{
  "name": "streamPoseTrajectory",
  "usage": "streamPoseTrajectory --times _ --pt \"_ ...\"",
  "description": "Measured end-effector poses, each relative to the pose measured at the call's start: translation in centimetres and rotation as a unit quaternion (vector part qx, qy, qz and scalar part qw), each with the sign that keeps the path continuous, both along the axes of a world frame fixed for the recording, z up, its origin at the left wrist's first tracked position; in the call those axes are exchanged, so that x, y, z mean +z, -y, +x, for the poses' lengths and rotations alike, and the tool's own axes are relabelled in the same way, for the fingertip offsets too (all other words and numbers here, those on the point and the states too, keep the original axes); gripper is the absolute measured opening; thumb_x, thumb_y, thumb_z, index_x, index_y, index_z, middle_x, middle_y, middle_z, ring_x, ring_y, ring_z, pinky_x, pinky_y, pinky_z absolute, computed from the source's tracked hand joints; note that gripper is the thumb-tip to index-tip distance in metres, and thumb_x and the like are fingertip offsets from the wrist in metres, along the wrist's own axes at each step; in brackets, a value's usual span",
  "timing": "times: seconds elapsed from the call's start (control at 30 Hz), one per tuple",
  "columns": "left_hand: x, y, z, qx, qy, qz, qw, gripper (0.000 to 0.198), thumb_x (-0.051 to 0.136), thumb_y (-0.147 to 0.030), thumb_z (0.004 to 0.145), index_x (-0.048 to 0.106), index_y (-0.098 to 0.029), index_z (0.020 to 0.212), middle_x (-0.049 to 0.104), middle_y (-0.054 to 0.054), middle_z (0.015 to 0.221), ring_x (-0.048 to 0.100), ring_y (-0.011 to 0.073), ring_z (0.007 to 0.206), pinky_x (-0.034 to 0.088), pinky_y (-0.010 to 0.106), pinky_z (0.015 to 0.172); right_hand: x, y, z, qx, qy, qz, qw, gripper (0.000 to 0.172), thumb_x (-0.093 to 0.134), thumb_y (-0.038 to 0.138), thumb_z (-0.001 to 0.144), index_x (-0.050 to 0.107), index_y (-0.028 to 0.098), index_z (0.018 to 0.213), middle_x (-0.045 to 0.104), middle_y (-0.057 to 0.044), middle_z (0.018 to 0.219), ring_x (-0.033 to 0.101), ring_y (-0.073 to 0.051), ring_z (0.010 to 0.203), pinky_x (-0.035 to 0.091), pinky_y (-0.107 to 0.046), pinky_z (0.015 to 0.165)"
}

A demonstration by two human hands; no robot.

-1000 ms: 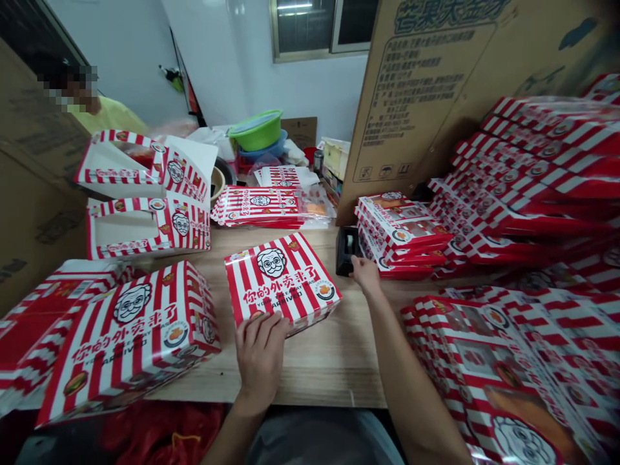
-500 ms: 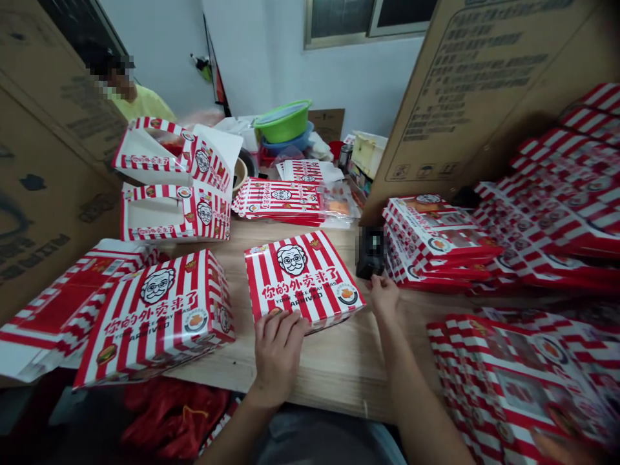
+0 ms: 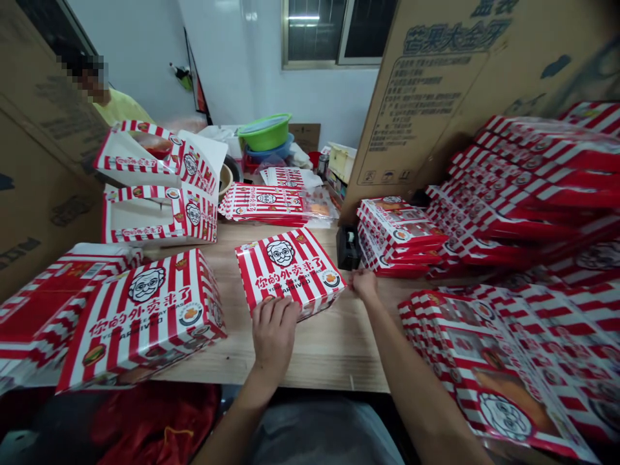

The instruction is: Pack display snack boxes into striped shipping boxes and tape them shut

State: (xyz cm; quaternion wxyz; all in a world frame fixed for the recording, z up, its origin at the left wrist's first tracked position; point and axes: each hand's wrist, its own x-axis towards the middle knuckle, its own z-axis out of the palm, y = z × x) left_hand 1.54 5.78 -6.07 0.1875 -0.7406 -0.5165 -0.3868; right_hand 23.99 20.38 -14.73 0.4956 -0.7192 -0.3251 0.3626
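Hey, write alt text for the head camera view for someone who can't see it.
The left hand rests on the near edge and the right hand touches the right corner of a red-and-white striped takeaway box on a wooden table. A black tape dispenser sits beyond, with stacks of flat striped boxes to the right and a person in a yellow shirt far left.

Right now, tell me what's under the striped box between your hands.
The wooden table shows along its edges. The box covers the wood beneath, so anything lying there can't be seen.

walls: white wall | window: metal-framed window, upper back | furniture: light wood table | sides: cardboard cartons
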Motion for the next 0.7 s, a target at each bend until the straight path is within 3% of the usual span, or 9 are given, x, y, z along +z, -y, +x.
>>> streamPoseTrajectory --times 0.17,0.37,0.53,0.7 --pt "0.0 0.2 0.1 0.014 0.006 -0.015 1.000 0.008 0.054 -0.018 0.083 0.061 -0.017 0.085 0.066 0.004 0.086 0.052 0.0210 0.085 0.037 0.035 0.081 1.3 1.1 -0.2 0.049 -0.085 -0.053 0.994 0.024 0.051 0.030 0.087 0.053 0.015 0.106 0.057 -0.006 0.102 0.058 -0.015 0.082 0.051 -0.033 0.070" --pt "-0.1 0.2 -0.1 0.006 -0.002 -0.028 1.000 0.012 0.050 -0.019 0.085 0.061 -0.017 0.087 0.066 0.004 0.088 0.053 0.0205 0.084 0.036 0.037 0.083 2.4 3.5 -1.2 0.109 -0.165 -0.003 0.980 0.018 0.051 0.029 0.088 0.056 0.012 0.090 0.057 0.001 0.077 0.054 -0.008 0.057 0.047 -0.021 0.050" --pt "-0.3 0.2 -0.1 0.007 -0.010 -0.037 0.999 0.013 0.048 -0.019 0.086 0.061 -0.016 0.088 0.066 0.005 0.089 0.052 0.0214 0.087 0.036 0.037 0.083 4.2 3.5 -0.6 0.073 -0.173 0.076 0.979 0.022 0.050 0.030 0.088 0.054 0.012 0.075 0.048 0.007 0.057 0.041 -0.003 0.040 0.036 -0.016 0.039" --pt "-0.2 0.2 -0.1 0.003 -0.007 -0.038 0.999 0.012 0.050 -0.018 0.085 0.061 -0.016 0.089 0.066 0.006 0.089 0.053 0.0216 0.087 0.036 0.037 0.083 5.0 2.5 -0.4 0.052 -0.139 0.090 0.985 0.021 0.051 0.030 0.088 0.054 0.012 0.076 0.049 0.007 0.057 0.040 -0.003 0.040 0.034 -0.015 0.037"
